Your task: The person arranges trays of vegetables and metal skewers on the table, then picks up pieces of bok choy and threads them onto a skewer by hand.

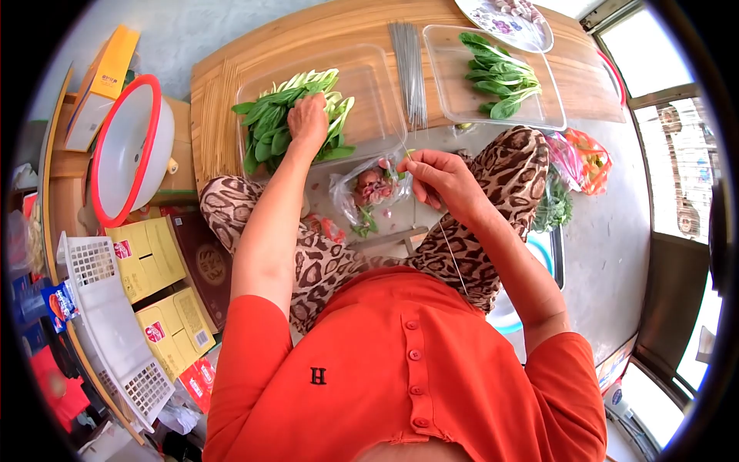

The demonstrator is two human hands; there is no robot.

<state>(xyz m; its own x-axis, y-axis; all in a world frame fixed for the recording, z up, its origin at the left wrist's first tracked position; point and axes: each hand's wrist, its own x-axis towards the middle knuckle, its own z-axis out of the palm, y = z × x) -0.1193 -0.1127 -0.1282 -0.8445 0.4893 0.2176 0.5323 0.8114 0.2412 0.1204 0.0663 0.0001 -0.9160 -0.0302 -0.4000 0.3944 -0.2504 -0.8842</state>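
In the head view, with the left hand (308,119), reaches down into a heap of leafy greens (271,127), fingers bent and close together, tips hidden among leaves, so cannot tell whether pinching any. With the right hand (445,185), pinches one thin skewer (453,254) between thumb and forefinger, above the lap and well apart from the left. To count: two clear plastic trays, the left tray (373,96) bearing the heap, the right tray (446,92) a smaller bunch of leafy greens (504,81); one bundle of metal skewers (408,73) between them; one bundle of bamboo skewers (218,127) left of the left tray; one floral plate (493,21) of raw meat (522,9) at the far right; leaves and skewers too many to count. Beneath, a light brown wooden table (308,38) with visible grain. Below it, one clear plastic bag (373,189) with reddish contents. To the left, one red-rimmed basin (127,154) tilted on its side, and two yellow cartons (146,260). To the right, grey floor (600,231), one blue-rimmed basin (504,312) and a bright window (668,162)
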